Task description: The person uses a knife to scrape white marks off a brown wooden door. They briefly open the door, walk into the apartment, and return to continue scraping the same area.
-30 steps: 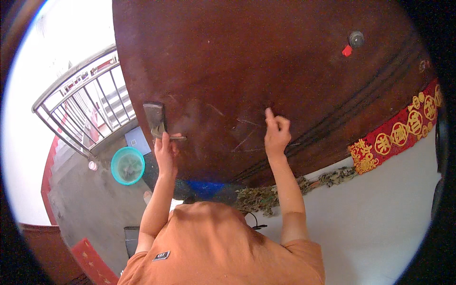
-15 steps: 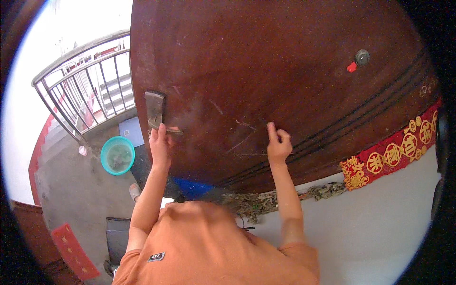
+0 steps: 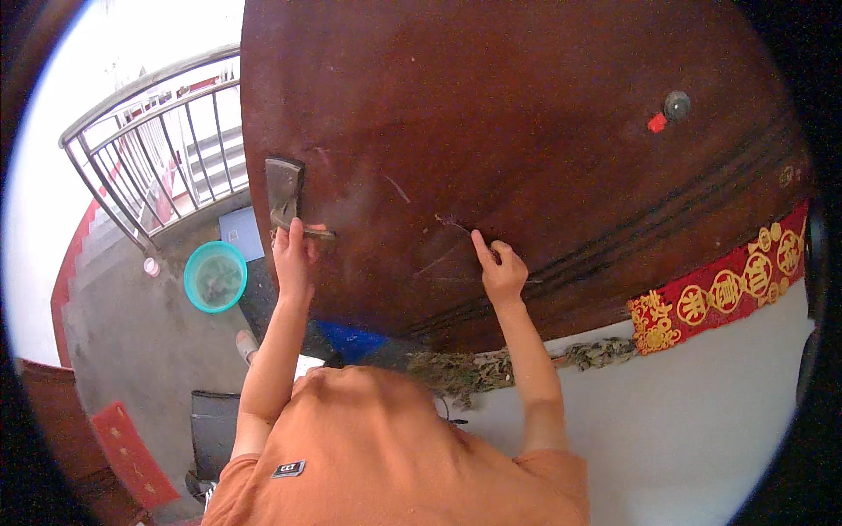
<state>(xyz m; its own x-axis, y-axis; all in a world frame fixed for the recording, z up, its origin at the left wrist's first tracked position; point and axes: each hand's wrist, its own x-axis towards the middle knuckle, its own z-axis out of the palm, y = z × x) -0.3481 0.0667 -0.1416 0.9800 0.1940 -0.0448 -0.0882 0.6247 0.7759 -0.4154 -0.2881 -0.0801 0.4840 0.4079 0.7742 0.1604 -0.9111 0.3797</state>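
Note:
A dark red-brown door (image 3: 544,105) with pale scratches fills much of the view before me. At its left edge is a tarnished metal door handle (image 3: 285,180) with a tall plate and a lever. My left hand (image 3: 292,263) is closed round the lever, its thumb laid up against it. Farther right, my right hand (image 3: 503,272) is at the door surface with the index finger stretched out and the other fingers curled. Its fingertip lies beside a scratch (image 3: 452,223), and nothing shows in this hand. Whether the fingertip touches the door I cannot tell.
Left of the door, a turquoise basin (image 3: 217,305) stands on the grey floor near a metal stair railing (image 3: 158,114). A round knob-like fitting (image 3: 676,105) sits at upper right. A red-and-gold banner (image 3: 719,294) and dry, leaf-like debris (image 3: 474,373) lie at lower right.
My right hand has moved left, bringing its index fingertip close to the scratch. My left hand stays on the door handle; the view has shifted slightly.

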